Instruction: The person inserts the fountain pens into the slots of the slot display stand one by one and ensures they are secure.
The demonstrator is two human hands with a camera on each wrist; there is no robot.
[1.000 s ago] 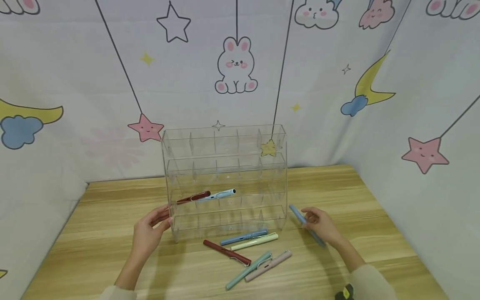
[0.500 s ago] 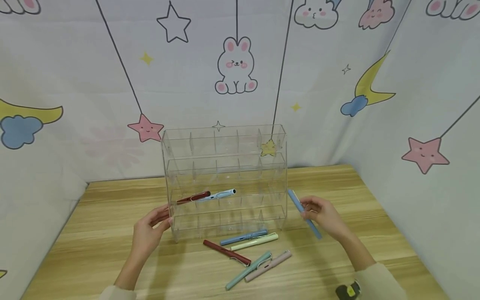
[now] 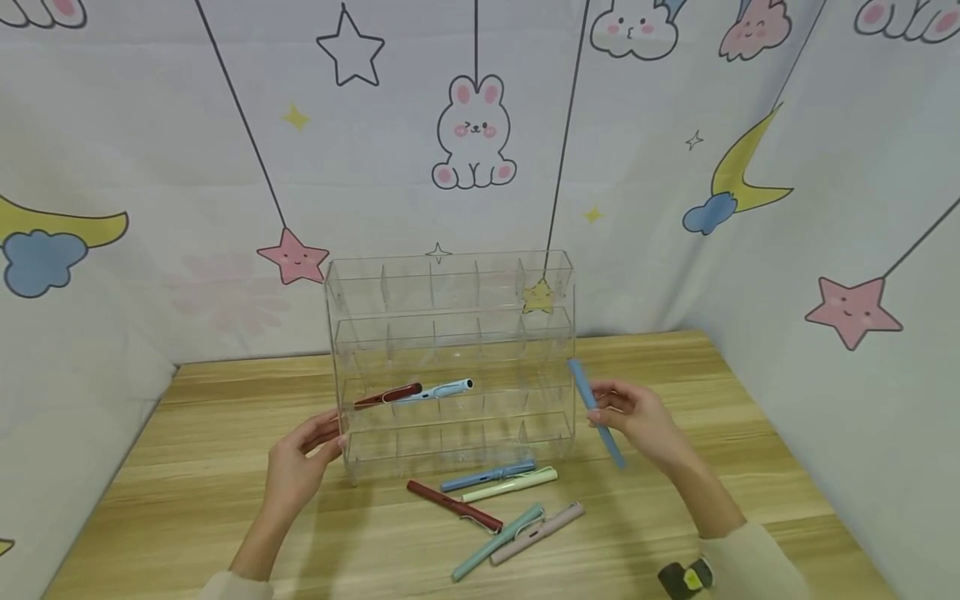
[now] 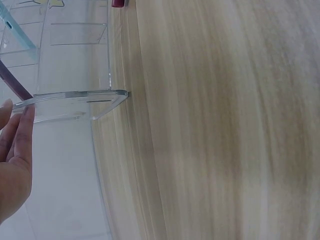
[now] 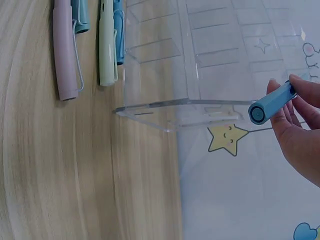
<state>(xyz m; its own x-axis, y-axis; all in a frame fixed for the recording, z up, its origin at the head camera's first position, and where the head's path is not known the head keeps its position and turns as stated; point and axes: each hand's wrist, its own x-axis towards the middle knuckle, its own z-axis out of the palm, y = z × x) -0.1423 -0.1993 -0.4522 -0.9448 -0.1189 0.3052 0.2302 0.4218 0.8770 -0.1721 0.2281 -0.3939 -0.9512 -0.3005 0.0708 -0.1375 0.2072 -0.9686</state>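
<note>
A clear acrylic pen rack (image 3: 457,450) with divided tiers stands on the wooden table. At its left side panel, my left hand (image 3: 295,468) grips the edge between thumb and fingers. My right hand (image 3: 643,427) pinches a blue pen (image 3: 602,417) beside the rack's right side, tilted, its upper end near the panel. The right wrist view shows the round end of this pen (image 5: 270,106). Inside a lower tier on the left lie a dark red pen (image 3: 388,394) and a light blue pen (image 3: 441,389).
Several pens lie before the rack: blue (image 3: 487,476), pale green (image 3: 512,484), dark red (image 3: 453,505), teal (image 3: 497,543) and pinkish (image 3: 537,533). Behind stands a white printed cloth (image 3: 622,275). A black and yellow object (image 3: 684,577) sits by the right sleeve.
My right hand has lifted the blue pen off to the upper left, closer to the rack's right side, and the pen has become steeper. The left hand has stayed on the rack.
</note>
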